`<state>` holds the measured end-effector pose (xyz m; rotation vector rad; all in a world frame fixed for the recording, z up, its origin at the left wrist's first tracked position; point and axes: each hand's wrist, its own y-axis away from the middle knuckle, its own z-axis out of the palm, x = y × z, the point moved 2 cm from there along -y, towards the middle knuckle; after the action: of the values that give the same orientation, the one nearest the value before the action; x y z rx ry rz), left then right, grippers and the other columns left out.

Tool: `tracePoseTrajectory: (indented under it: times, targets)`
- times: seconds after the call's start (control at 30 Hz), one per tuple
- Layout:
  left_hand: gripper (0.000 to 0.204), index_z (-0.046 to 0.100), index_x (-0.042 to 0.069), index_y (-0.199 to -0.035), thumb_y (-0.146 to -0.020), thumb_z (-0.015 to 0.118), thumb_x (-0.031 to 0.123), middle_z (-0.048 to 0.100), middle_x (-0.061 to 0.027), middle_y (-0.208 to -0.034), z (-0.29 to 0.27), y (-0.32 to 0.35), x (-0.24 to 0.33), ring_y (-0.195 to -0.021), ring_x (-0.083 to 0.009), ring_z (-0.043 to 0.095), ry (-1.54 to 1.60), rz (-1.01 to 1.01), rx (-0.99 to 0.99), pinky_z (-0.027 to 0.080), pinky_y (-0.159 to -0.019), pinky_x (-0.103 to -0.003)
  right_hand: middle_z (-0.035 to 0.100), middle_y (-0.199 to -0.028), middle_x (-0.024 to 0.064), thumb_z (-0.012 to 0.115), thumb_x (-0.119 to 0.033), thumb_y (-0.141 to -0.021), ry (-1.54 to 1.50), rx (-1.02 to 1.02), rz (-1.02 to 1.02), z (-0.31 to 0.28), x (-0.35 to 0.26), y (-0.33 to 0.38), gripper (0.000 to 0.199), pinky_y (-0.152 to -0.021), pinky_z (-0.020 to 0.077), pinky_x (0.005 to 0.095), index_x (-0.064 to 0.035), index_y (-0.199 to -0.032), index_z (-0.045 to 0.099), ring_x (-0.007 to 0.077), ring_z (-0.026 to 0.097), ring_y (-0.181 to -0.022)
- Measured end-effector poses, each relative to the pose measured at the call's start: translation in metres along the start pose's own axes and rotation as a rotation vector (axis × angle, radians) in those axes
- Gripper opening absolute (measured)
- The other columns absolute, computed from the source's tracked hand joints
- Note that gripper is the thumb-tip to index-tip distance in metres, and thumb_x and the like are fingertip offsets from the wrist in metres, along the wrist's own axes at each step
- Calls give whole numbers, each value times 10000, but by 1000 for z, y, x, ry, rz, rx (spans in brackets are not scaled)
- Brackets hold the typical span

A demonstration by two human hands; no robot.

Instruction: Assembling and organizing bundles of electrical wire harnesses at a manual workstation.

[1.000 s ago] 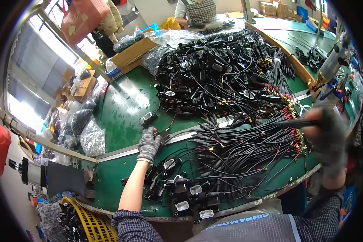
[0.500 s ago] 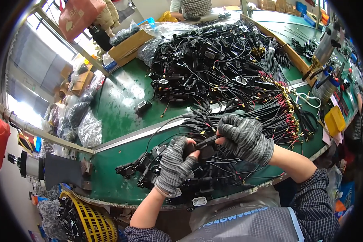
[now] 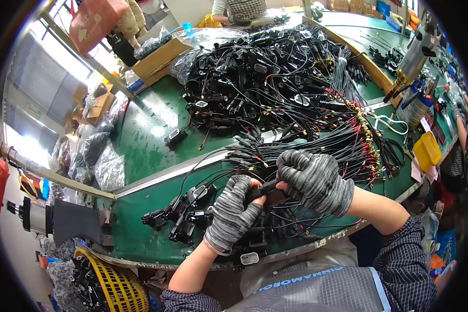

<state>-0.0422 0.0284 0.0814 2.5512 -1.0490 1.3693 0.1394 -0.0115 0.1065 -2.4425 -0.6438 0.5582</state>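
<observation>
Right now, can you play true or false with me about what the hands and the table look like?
1. Both hands wear grey knitted gloves. True: the left hand and right hand are gloved.
2. The hands hold a black part between them. True.
3. The table is red. False: it is green.
4. A yellow basket sits at the lower left. True.
5. The big heap of black cables lies in the person's lap. False: it lies on the far side of the table.
</observation>
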Motion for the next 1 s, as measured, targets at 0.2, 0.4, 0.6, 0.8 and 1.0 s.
tracePoseTrajectory:
  times: [0.2,0.4,0.6,0.8,1.0]
  targets:
    - [169,577,31,-888,-737,626,87,566,-93,-788,9,-4,13,-685,-215,573,-136,160,45,465,-633,-286,558,-784,32,595,-272,-741,46,-183,5,8,-1,5,181,-498,454,319,-101,-794,574,222,566,-625]
    - [202,590,56,-901,-736,641,161,595,-103,-806,14,-1,10,-690,-274,596,-214,174,88,480,-598,-332,556,-836,68,566,-299,-752,-23,-110,-11,11,0,6,230,-550,456,354,-79,-816,580,242,564,-711]
    - [195,598,73,-908,-773,606,212,595,-103,-809,13,-2,14,-679,-276,600,-54,73,14,483,-570,-346,559,-737,41,588,-275,-731,13,-37,-11,16,0,10,183,-516,439,346,-96,-748,557,242,546,-636]
    - [186,600,63,-899,-780,604,206,604,-96,-805,14,-1,10,-682,-266,606,-184,155,29,484,-578,-324,558,-739,40,580,-295,-724,-66,-89,18,8,-2,8,202,-642,435,364,-100,-775,579,242,547,-716]
    - [153,606,44,-883,-799,586,171,609,-100,-799,12,-2,13,-694,-251,608,-79,130,2,484,-609,-296,562,-725,25,588,-303,-711,12,-76,-26,7,-3,10,206,-684,415,370,-106,-769,588,236,537,-709]
